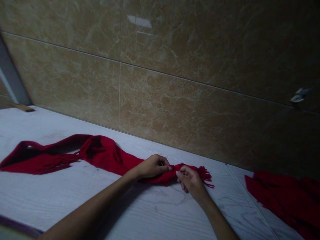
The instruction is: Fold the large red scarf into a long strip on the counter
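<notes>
A long red scarf (107,156) with fringed ends lies across the pale wood-grain surface, its left part looped back on itself. Near its right fringed end, my left hand (153,165) rests over the cloth with thumb and fingers pinched on it. A tiny bright spot shows by those fingers, too small to name. Just to the right, my right hand (190,180) is closed too, thumb and forefinger pinching the scarf's front edge, other fingers curled. The cloth between the two hands is bunched. What lies under the fingertips is hidden.
More red cloth (287,196) lies at the right, past a seam in the surface. Behind rises a brown marbled tile wall (160,93) with a small whitish fitting (298,95). A flat brown piece (25,107) lies at the far left corner by a grey post (15,73).
</notes>
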`<action>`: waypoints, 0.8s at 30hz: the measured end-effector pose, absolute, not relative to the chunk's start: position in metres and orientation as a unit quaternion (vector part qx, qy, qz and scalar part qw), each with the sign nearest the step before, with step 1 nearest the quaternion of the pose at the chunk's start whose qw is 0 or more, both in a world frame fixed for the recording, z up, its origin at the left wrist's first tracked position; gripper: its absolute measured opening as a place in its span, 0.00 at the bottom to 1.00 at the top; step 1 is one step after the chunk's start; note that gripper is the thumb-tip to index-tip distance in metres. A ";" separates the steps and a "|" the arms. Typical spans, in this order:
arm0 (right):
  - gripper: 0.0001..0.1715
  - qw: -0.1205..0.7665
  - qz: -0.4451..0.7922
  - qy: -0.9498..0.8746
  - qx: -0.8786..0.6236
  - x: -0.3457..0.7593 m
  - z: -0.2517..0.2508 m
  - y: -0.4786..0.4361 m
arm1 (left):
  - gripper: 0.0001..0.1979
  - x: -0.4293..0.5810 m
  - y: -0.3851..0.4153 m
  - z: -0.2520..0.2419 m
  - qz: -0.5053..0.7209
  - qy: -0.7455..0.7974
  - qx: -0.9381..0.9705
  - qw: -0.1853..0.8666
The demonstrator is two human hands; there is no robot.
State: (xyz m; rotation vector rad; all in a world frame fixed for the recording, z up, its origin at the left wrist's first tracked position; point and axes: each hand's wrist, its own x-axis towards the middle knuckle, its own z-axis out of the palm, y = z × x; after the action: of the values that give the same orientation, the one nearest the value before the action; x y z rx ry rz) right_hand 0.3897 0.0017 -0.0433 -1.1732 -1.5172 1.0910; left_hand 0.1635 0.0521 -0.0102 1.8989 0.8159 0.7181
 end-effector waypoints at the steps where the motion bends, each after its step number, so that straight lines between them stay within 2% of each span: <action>1: 0.25 0.461 0.433 -0.610 -0.478 0.389 -0.045 0.002 | 0.19 0.165 0.052 -0.011 0.296 0.332 0.768 0.460; 5: 0.20 0.483 0.392 -0.618 -0.480 0.386 -0.049 0.003 | 0.19 0.168 0.051 -0.012 0.304 0.342 0.759 0.463; 11: 0.19 0.497 0.340 -0.643 -0.473 0.386 -0.042 -0.001 | 0.19 0.168 0.050 -0.012 0.310 0.344 0.756 0.462; 18: 0.19 0.427 0.360 -0.694 -0.454 0.379 -0.029 -0.013 | 0.19 0.169 0.052 -0.016 0.324 0.330 0.753 0.468; 24: 0.16 0.420 0.313 -0.705 -0.478 0.377 -0.028 -0.013 | 0.18 0.169 0.052 -0.017 0.316 0.333 0.752 0.472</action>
State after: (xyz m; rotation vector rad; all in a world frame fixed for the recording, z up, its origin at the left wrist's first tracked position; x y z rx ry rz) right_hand 0.3767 -0.0126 -0.0279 -1.1989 -1.7673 0.7840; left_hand 0.1692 0.0524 -0.0166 1.8418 0.8143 0.7739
